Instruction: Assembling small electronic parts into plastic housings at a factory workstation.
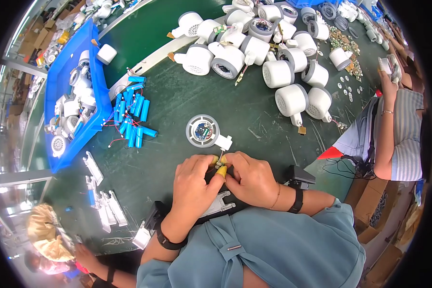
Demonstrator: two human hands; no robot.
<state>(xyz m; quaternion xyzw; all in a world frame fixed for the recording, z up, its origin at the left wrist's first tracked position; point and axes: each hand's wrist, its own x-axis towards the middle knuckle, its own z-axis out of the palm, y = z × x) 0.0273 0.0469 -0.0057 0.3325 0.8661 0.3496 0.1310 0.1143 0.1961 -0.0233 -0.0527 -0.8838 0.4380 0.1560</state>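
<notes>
1. I count two hands at work: left hand (pixel 193 185), right hand (pixel 251 178), fingertips meeting.
2. One open round housing (pixel 203 131) with circuit board showing.
3. Blue cells (pixel 132 115): roughly fifteen in a loose heap; overlap blocks an exact count.
4. White-grey fan bodies (pixel 254 48): about twenty in the pile, more at the rim.
5. One blue bin (pixel 97 86).
6. White handle shells (pixel 103 199): about five.

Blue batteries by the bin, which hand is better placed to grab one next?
Probably left. The batteries lie up and left of the left hand; the right hand would have to cross over it. Both now pinch one small part.
</notes>
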